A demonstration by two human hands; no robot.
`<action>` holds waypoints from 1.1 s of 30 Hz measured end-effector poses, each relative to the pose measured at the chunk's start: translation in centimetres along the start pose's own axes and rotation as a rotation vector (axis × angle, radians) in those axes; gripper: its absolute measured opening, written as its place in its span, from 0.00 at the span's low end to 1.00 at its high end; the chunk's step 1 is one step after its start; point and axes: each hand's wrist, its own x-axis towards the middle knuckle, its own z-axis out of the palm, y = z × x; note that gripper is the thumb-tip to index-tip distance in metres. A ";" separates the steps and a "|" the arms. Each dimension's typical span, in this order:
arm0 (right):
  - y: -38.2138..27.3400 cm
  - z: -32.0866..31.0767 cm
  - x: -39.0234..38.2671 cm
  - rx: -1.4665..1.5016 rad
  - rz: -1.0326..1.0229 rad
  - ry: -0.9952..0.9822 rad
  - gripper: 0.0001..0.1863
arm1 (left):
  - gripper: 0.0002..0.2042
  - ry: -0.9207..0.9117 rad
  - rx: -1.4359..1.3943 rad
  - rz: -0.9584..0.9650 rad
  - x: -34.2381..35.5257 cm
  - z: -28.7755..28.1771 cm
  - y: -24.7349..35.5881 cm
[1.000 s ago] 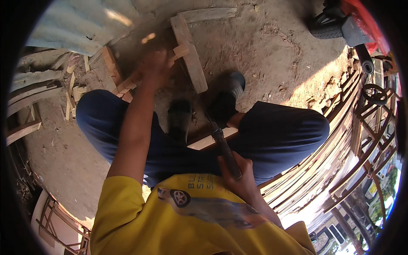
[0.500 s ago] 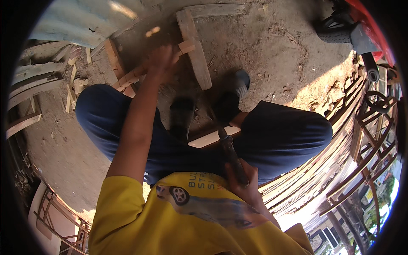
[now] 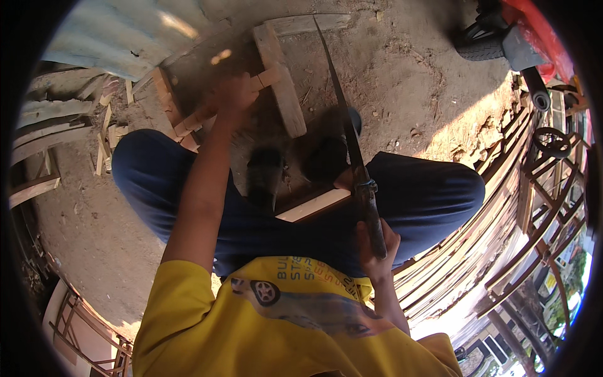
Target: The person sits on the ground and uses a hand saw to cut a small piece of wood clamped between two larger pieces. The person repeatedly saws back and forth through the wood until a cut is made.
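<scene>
My right hand [image 3: 377, 251] grips the dark handle of a long machete [image 3: 352, 151]. Its thin blade reaches up and away over the dirt, past my right knee. My left hand [image 3: 232, 97] is stretched forward and closed on a light wooden stick [image 3: 267, 78]. The stick lies across a thick wooden block [image 3: 286, 94] on the ground. I sit low with my knees apart in dark blue trousers. Both of my dark shoes [image 3: 267, 176] rest just behind the block. A pale wooden board [image 3: 314, 204] lies under my legs.
A corrugated metal sheet [image 3: 107, 38] lies at the top left, with wood offcuts [image 3: 107, 125] beside it. Stacked curved wooden slats [image 3: 483, 251] fill the right side. A red wheeled machine [image 3: 509, 38] stands at the top right. A metal frame [image 3: 81, 327] is at the bottom left.
The machete blade has swung up from low by my knees and now points far forward past the block. My left hand stays on the stick.
</scene>
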 end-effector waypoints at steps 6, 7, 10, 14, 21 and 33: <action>-0.6 0.9 2.8 0.284 0.172 0.109 0.10 | 0.32 0.068 -0.279 0.006 -0.2 -0.9 -0.1; -1.1 0.7 3.3 0.334 0.210 0.086 0.10 | 0.34 0.112 -0.420 -0.034 0.3 -1.5 -0.4; -1.3 0.2 4.6 0.419 0.271 0.060 0.10 | 0.41 0.138 -0.638 -0.277 3.5 -3.3 0.4; -0.6 0.7 6.1 0.453 0.207 0.068 0.09 | 0.48 -0.284 -0.818 -0.462 9.8 -3.6 1.3; 0.7 1.4 8.0 0.465 0.285 -0.013 0.08 | 0.55 -0.251 -0.742 -0.516 16.3 1.9 2.4; 1.2 1.3 8.8 0.542 0.356 0.041 0.08 | 0.35 -0.247 -0.724 -0.397 17.1 4.8 0.2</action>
